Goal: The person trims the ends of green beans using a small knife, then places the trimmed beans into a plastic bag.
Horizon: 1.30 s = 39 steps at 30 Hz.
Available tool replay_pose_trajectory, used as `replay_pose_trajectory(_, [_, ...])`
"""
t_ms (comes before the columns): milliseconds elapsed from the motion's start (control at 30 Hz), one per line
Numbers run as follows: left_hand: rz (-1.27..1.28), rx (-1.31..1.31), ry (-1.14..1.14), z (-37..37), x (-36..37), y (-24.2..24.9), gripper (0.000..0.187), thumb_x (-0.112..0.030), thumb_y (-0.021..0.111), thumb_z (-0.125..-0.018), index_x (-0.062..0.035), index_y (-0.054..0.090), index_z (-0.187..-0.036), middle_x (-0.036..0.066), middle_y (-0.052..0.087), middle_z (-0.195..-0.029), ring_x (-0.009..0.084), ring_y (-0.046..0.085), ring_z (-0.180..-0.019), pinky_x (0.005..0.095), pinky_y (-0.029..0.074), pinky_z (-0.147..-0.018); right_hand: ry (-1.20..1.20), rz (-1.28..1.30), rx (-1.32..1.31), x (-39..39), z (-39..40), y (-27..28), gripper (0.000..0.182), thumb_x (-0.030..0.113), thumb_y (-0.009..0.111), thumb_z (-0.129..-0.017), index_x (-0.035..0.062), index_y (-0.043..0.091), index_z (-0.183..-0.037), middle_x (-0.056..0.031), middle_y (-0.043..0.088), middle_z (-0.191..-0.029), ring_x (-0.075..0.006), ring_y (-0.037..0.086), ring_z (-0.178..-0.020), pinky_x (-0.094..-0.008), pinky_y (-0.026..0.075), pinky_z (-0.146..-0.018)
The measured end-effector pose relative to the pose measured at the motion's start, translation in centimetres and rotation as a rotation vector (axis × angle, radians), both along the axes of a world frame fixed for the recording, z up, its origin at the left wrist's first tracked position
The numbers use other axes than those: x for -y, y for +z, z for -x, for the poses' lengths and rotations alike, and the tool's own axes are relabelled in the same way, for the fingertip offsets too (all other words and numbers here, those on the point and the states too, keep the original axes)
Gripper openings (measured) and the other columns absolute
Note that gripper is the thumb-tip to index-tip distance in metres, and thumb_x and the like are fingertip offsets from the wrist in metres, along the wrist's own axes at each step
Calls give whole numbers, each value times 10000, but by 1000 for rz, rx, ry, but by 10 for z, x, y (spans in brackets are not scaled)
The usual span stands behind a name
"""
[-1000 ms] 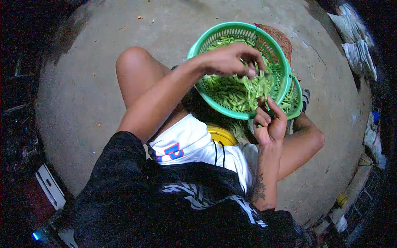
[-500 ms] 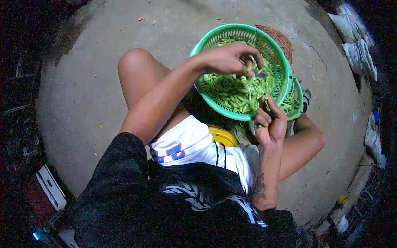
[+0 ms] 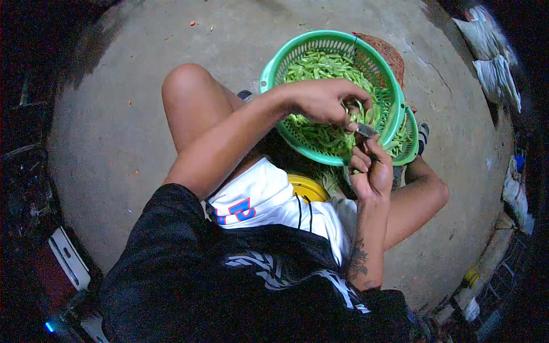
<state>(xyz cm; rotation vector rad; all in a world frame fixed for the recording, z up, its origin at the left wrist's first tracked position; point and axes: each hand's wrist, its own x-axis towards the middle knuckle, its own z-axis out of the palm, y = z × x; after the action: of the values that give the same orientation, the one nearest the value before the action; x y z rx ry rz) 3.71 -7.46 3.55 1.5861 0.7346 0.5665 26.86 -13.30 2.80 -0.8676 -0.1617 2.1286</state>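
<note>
We see many slender green pieces [image 3: 320, 64] lying in a heap inside the round green basket [image 3: 396, 86], from its far edge down to its near edge. Our left hand [image 3: 329, 102] is above the middle of this basket, with fingers half bent and gripping a small knife [image 3: 366, 131]; its blade points towards the near right edge. Our right hand [image 3: 373, 170] is just outside that edge, palm turned up, fingers curled, thumb and first finger nearly together beside the blade. Between its bent fingers a bit of green shows, but we cannot tell how much it holds, nor whether the blade is touching.

Under the right edge of the basket stands a second green basket [image 3: 416, 147], also with green pieces. A reddish-brown sack [image 3: 386, 51] is behind the far right edge. On the near side, between our legs, is a round yellow object [image 3: 307, 187], partly hidden by our white shorts [image 3: 257, 194]. All around we see the grey floor [image 3: 123, 171], with whitish bags [image 3: 496, 77] near its right edge.
</note>
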Motion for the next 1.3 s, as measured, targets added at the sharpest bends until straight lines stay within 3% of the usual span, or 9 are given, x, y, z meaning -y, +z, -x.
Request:
replay_pose_trajectory(167, [117,-19,136,20,-8,8,338,-50,718,-868,-46,638,-1197,35,675,-1080,117,612,-939,299,522,-775,4,-18,120,1,5,12,153,102,643,-984,74,593,-1125,-44,633,-958,-22,328,-542,-164,252,-436])
replay_pose_trajectory(300, [198,46,2,2,6,6,376,-1,703,-833,-42,632,-1200,38,646,-1077,118,599,-961,316,524,-841,-18,-32,106,0,4,-6,177,105,662,-971,61,599,-1131,-50,644,-966,-19,335,-544,-167,257,-437])
replay_pose_trajectory(400, [56,102,-26,7,-1,-2,375,-4,702,-826,-40,642,-1194,36,659,-1071,116,605,-983,316,523,-838,-33,-39,21,3,-2,-17,198,106,673,-961,50,610,-1141,-60,657,-972,-18,341,-543,-172,262,-438])
replay_pose_trajectory(467, [107,91,80,23,-12,-2,362,-14,703,-833,-28,648,-1190,51,677,-1069,118,616,-942,286,516,-804,41,-80,187,2,4,-1,212,102,677,-953,41,617,-1147,-66,665,-973,-18,343,-541,-172,270,-442])
replay_pose_trajectory(567, [112,91,153,28,-13,5,365,-78,738,-868,-37,638,-1217,36,655,-942,112,586,-785,285,498,-703,68,-65,137,2,4,2,220,122,670,-963,26,622,-1156,-64,669,-976,-18,340,-536,-166,275,-448])
replay_pose_trajectory(700, [111,51,218,19,-8,8,380,-82,740,-877,-35,626,-1236,20,630,-887,103,561,-747,278,484,-676,86,-63,113,3,15,14,356,287,532,-1059,-20,617,-1220,-60,662,-983,-17,330,-524,-168,271,-441])
replay_pose_trajectory(867, [71,57,220,15,-13,-2,396,-96,751,-866,-47,639,-1242,32,644,-955,121,579,-846,297,489,-744,217,-91,42,5,11,18,462,341,475,-1081,-45,586,-1309,-9,584,-870,-14,310,-510,-175,256,-428])
replay_pose_trajectory(1033, [20,-44,169,12,-11,3,361,-113,754,-867,-43,662,-1209,27,650,-1024,121,572,-935,301,478,-811,254,-214,284,13,19,25,461,339,458,-1085,-39,563,-1329,24,543,-864,-14,320,-527,-160,271,-431])
replay_pose_trajectory(1300, [44,14,187,14,-7,5,350,-96,759,-863,-31,661,-1192,20,666,-994,106,583,-839,285,489,-743,54,-229,349,26,3,17,327,251,585,-1039,5,600,-1254,-41,668,-986,-15,357,-523,-175,268,-422])
